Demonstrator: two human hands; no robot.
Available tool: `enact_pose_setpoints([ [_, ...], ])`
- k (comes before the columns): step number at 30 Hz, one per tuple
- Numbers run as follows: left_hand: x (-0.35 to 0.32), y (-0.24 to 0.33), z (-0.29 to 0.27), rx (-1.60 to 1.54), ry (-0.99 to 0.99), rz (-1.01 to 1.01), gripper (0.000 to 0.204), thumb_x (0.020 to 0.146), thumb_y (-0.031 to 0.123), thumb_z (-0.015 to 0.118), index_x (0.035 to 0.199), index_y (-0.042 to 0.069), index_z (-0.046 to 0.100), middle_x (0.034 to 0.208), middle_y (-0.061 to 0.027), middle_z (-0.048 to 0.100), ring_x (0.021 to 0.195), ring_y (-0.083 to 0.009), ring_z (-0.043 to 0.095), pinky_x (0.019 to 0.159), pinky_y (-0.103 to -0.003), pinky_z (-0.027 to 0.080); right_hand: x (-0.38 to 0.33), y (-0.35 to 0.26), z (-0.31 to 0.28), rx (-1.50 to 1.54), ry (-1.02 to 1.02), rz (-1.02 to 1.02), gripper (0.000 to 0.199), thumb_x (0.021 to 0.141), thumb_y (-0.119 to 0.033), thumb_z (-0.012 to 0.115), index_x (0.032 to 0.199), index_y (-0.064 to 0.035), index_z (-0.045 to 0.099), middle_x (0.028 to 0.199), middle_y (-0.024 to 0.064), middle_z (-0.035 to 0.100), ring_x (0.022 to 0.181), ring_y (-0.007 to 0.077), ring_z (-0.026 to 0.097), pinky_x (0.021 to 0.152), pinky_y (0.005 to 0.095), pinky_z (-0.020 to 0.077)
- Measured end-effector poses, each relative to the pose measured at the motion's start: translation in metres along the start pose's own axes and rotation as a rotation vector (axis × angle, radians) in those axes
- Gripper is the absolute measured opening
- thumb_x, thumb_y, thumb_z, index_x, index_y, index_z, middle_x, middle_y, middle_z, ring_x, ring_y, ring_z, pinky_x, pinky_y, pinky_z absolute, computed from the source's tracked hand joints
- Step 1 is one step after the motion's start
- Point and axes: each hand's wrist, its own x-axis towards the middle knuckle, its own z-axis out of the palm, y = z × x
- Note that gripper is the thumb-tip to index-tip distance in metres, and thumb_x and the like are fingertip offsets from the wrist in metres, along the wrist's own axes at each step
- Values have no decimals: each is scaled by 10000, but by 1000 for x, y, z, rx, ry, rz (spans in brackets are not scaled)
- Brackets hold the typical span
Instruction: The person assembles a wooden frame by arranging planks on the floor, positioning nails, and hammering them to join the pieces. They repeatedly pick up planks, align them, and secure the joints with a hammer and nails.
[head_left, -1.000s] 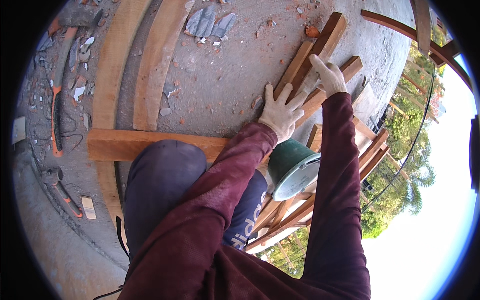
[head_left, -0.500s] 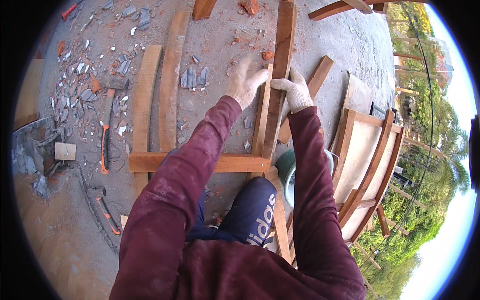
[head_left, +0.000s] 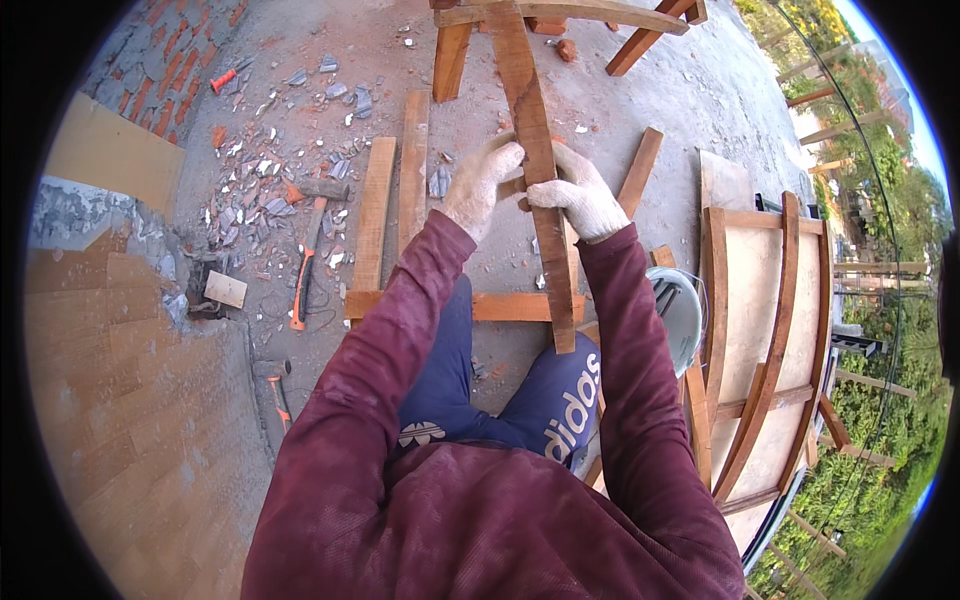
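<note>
1. Where the two gloved hands meet, a long reddish wooden plank (head_left: 535, 150) runs between them, from a wooden frame (head_left: 560, 14) far beyond the fingers back to a free end near the person's knees.
2. On the plank's left edge the left hand (head_left: 480, 187) has its fingers curled against the wood; on the other edge the right hand (head_left: 572, 193) is wrapped over it, so both are clamped on the same board from opposite sides, at about its middle.
3. Judging by its straight line and thickness, the plank is stiff and fairly heavy, rough rather than slippery; a hold near the middle, as here, should balance it, and the gloves guard against splinters.
4. Below the hands, the plank's near end lies across a shorter crosspiece (head_left: 500, 306) resting on the concrete floor (head_left: 660, 80).
5. Left of the left hand, two more boards (head_left: 375, 215) lie side by side on the floor.
6. Farther left a hammer (head_left: 305, 255) with an orange grip sits among broken tile shards (head_left: 250, 170).
7. Right of the right hand stand a white bucket (head_left: 685, 315) and a framed wooden panel (head_left: 765, 330).
</note>
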Motion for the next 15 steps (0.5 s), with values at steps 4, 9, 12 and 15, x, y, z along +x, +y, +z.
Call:
enact_pose_setpoints([
  [4,-32,13,2,158,118,93,475,1017,331,521,1336,-10,602,1195,-80,655,1059,-210,650,952,-342,521,-18,-18,22,-30,-62,-48,788,731,-247,795,1422,39,550,1183,132,672,1095,213,640,970,337,522],
  [9,-54,30,10,293,298,330,414,1011,322,515,1133,-56,631,1074,-122,642,966,-210,622,880,-339,495,-41,-70,61,-379,-13,-140,829,761,-338,782,1450,44,526,1302,209,638,1183,298,626,1034,373,489],
  [12,-59,52,20,553,345,679,345,1024,264,526,1086,-62,621,1056,-129,628,968,-222,606,880,-347,489,-36,-78,67,-805,170,-353,888,792,-489,759,1466,34,513,1371,277,575,1269,387,584,1066,427,475],
  [15,-20,67,-73,1084,418,916,358,1044,281,531,1110,-58,628,1081,-122,634,1015,-229,601,935,-359,479,-28,-86,79,-790,308,-442,884,813,-531,762,1468,14,525,1312,233,612,1217,359,619,1049,404,493],
])
